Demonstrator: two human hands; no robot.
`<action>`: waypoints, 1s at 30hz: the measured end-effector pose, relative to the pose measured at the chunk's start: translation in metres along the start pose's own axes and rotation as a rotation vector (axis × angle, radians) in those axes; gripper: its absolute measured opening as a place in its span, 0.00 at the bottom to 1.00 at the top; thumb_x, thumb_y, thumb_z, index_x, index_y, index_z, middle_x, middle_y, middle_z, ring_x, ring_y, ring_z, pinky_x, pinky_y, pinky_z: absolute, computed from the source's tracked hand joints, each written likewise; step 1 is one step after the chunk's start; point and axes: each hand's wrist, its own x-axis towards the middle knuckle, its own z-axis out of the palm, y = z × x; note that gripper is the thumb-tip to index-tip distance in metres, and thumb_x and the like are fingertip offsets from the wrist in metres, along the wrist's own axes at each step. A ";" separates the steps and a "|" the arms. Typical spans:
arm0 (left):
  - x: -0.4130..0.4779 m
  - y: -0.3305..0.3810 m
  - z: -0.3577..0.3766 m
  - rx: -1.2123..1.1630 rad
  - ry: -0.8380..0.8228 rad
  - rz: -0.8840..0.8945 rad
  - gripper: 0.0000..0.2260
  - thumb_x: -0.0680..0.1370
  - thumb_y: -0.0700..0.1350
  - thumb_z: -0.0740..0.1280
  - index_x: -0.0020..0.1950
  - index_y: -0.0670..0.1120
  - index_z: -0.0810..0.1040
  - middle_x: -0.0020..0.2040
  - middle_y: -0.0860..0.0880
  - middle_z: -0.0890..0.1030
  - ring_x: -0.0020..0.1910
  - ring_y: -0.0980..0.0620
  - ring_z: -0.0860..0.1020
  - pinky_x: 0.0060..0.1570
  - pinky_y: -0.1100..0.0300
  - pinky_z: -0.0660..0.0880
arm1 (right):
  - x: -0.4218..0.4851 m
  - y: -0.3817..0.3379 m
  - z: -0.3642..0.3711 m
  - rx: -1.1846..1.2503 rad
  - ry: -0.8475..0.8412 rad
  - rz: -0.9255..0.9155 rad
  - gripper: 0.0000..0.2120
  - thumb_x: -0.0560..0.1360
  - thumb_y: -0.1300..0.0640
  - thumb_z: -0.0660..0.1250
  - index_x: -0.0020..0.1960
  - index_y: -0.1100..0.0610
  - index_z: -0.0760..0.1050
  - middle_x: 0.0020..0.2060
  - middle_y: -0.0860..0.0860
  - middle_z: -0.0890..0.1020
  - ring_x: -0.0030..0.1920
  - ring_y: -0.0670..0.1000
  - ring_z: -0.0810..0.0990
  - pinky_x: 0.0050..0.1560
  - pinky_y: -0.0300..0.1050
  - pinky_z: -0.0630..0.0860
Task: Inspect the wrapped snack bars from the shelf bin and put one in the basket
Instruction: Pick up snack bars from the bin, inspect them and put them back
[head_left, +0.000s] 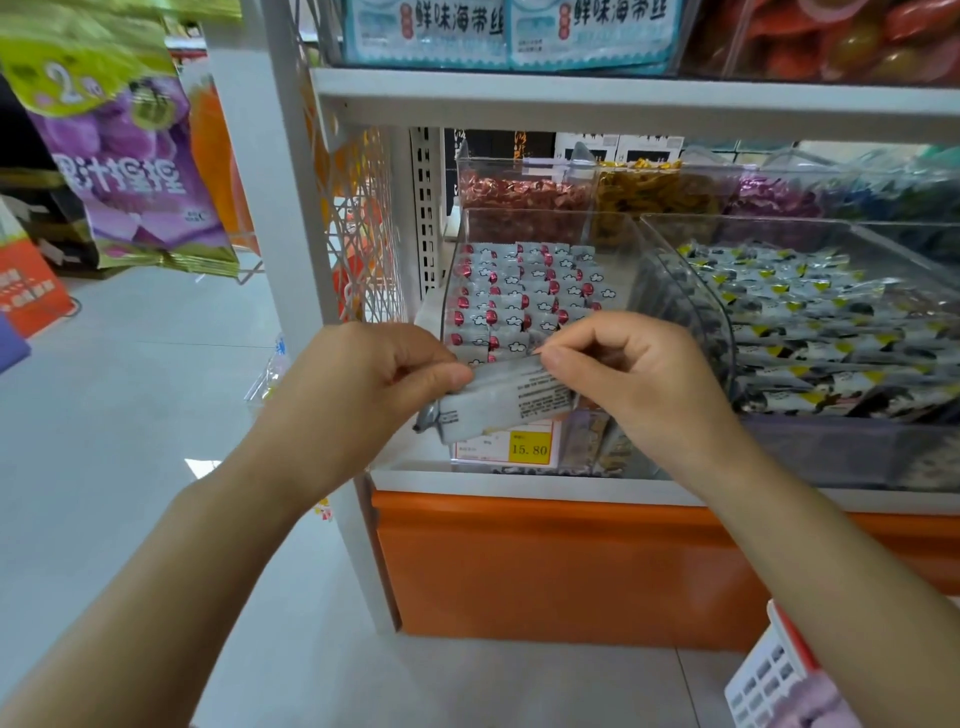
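Head cam: white wrapped snack bar (506, 402) held just in front of clear shelf bin (550, 213). L hand (374, 374) fingers curled round one end; R hand (623, 374) pinches top edge.

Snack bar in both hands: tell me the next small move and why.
Probably let the left hand release and have the right hand carry the snack bar down to the basket. Both hands pinch the bar with its printed side towards the camera, so it looks inspected, and the basket sits low on the right-hand side.

White snack bar (501, 400), black print
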 end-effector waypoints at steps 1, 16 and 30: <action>0.001 0.000 -0.001 0.009 0.000 0.008 0.08 0.74 0.50 0.67 0.44 0.49 0.84 0.34 0.63 0.78 0.35 0.64 0.77 0.35 0.70 0.72 | 0.000 0.000 0.000 0.009 -0.004 0.005 0.06 0.74 0.63 0.67 0.40 0.56 0.80 0.34 0.41 0.82 0.36 0.38 0.80 0.33 0.30 0.74; 0.000 0.001 -0.004 -0.282 -0.147 -0.077 0.08 0.78 0.42 0.62 0.45 0.49 0.80 0.40 0.51 0.81 0.38 0.58 0.80 0.34 0.70 0.76 | 0.005 0.002 -0.011 0.339 -0.104 0.265 0.09 0.67 0.55 0.66 0.38 0.60 0.81 0.34 0.53 0.85 0.37 0.49 0.84 0.31 0.41 0.80; -0.001 -0.002 -0.003 -0.583 -0.203 -0.145 0.14 0.68 0.48 0.68 0.53 0.50 0.80 0.46 0.54 0.85 0.46 0.56 0.83 0.43 0.67 0.78 | 0.009 0.010 -0.004 0.658 0.097 0.534 0.13 0.65 0.52 0.69 0.39 0.63 0.80 0.36 0.58 0.85 0.31 0.51 0.82 0.25 0.37 0.77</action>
